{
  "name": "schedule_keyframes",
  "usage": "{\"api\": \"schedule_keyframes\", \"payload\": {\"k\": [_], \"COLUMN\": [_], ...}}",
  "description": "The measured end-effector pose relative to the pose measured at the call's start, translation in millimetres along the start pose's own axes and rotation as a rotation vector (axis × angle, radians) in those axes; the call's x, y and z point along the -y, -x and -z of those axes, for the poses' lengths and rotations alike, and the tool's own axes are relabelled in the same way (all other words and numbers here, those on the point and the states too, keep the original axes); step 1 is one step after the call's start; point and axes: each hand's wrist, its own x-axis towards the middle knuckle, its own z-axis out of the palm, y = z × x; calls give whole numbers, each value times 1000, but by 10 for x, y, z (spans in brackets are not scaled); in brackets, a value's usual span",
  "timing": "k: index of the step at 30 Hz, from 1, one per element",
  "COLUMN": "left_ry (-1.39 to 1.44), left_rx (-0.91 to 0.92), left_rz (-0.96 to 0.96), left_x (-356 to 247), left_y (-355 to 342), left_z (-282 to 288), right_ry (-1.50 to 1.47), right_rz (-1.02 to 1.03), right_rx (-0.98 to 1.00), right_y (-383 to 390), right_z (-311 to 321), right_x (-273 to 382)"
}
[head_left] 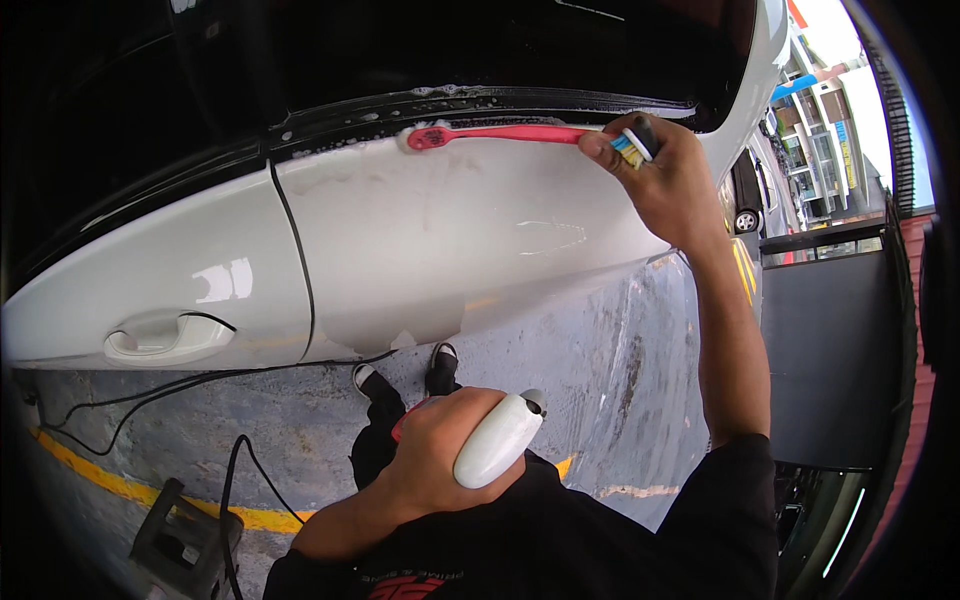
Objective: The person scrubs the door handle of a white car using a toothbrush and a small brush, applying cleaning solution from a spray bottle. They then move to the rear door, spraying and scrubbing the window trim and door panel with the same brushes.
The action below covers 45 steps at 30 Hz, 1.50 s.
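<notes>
My right hand (665, 170) is raised and grips the end of a long red-handled brush (500, 134). The brush head (425, 137) lies in white foam along the black window-sill trim (400, 108) of a white car door (430, 240). My left hand (440, 450) is held low in front of my chest, closed around a white spray bottle (498, 442) with a red part showing behind the fingers. Suds streak the door panel below the brush.
A door handle (165, 338) sits at the left on the neighbouring door. Black cables (150, 395) trail over the wet grey concrete floor with a yellow line (120, 485). A dark stool (185, 545) stands at lower left. My shoes (405, 375) are near the car.
</notes>
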Motion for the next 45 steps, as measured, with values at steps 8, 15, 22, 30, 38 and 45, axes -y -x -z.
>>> {"api": "schedule_keyframes", "payload": {"k": [8, 15, 22, 30, 38, 45], "left_ry": [-15, 25, 2, 19, 58, 17], "left_rx": [21, -5, 11, 16, -2, -4], "left_rz": [-4, -39, -13, 14, -37, -1], "left_x": [26, 22, 66, 59, 67, 128], "left_y": [9, 6, 23, 83, 83, 139], "left_z": [49, 42, 24, 101, 141, 92], "right_ry": [-35, -105, -112, -51, -9, -22], "right_rz": [-186, -130, 40, 51, 49, 143], "right_rx": [110, 65, 73, 35, 77, 62], "right_y": [85, 113, -68, -178, -201, -150], "right_z": [183, 126, -208, 326, 222, -219], "right_x": [-178, -185, 335, 21, 239, 767]}}
